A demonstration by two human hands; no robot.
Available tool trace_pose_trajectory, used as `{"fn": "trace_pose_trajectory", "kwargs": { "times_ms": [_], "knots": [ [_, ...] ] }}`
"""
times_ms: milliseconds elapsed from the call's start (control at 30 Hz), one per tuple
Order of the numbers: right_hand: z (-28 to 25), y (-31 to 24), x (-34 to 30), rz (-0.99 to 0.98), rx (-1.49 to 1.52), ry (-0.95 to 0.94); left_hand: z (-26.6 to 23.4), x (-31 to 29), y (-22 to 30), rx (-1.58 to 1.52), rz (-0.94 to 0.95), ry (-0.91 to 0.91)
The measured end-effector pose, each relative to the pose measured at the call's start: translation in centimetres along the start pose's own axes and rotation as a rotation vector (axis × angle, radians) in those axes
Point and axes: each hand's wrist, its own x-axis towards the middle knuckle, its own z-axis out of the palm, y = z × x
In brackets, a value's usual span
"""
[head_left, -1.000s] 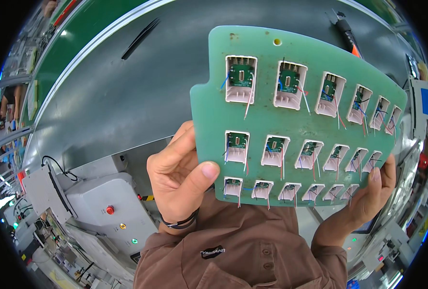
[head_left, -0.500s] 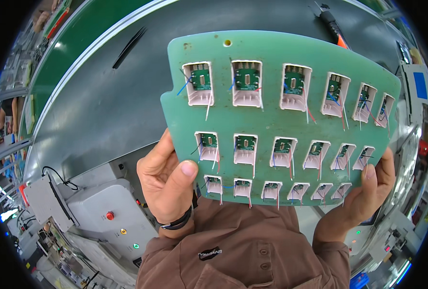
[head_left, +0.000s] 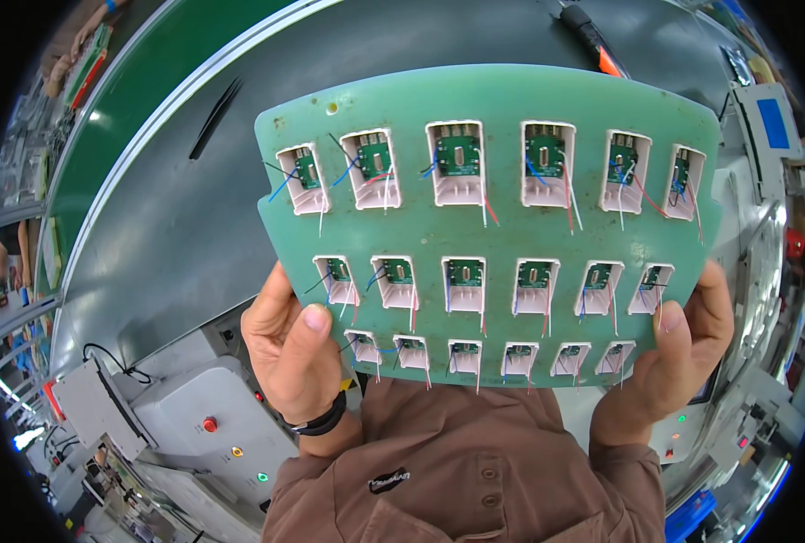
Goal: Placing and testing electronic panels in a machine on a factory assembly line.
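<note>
The left hand [head_left: 289,351] and right hand [head_left: 685,348] pinch opposite side edges of the green board [head_left: 502,240]; dark tabletop [head_left: 171,222] spreads beyond the left.

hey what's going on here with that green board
Someone in a brown shirt holds the green board, left hand and right hand gripping its opposite sides. It carries three rows of six white housings, with small circuit boards inside and thin wires trailing out. A slim black tool lies on the dark table.
</note>
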Motion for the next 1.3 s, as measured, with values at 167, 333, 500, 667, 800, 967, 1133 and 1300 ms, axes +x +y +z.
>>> {"fn": "trace_pose_trajectory", "kwargs": {
  "times_ms": [167, 333, 500, 667, 800, 967, 1133, 1300],
  "knots": [
    [0.7, -0.5, 0.1, -0.005, -0.002, -0.016, -0.1, 0.6, 0.3, -0.064, 0.0, -0.034],
    [1.2, -0.5, 0.1, -0.005, -0.008, -0.011, -0.4, 0.5, 0.3, -0.065, -0.009, -0.017],
    [1.3, -0.6, -0.1, -0.007, -0.015, -0.004, -0.6, 0.4, 0.4, -0.067, -0.008, -0.015],
    [0.6, -0.2, 0.0, 0.005, 0.006, -0.078, -0.1, 0.3, 1.3, -0.008, -0.011, -0.005],
    [0.7, -0.2, 0.5, 0.08, 0.052, -0.127, 0.5, 0.6, 2.3, 0.068, -0.057, -0.012],
    [1.6, 0.3, 1.3, 0.18, 0.023, -0.133, 0.1, 0.5, 2.9, 0.134, -0.07, -0.049],
    [2.1, 0.1, 1.8, 0.232, -0.076, -0.125, 0.1, 0.6, 2.8, 0.239, -0.042, -0.076],
    [2.5, -1.6, 2.2, 0.243, -0.146, -0.133, 0.0, -0.3, 3.7, 0.382, -0.056, -0.044]
  ]
}}
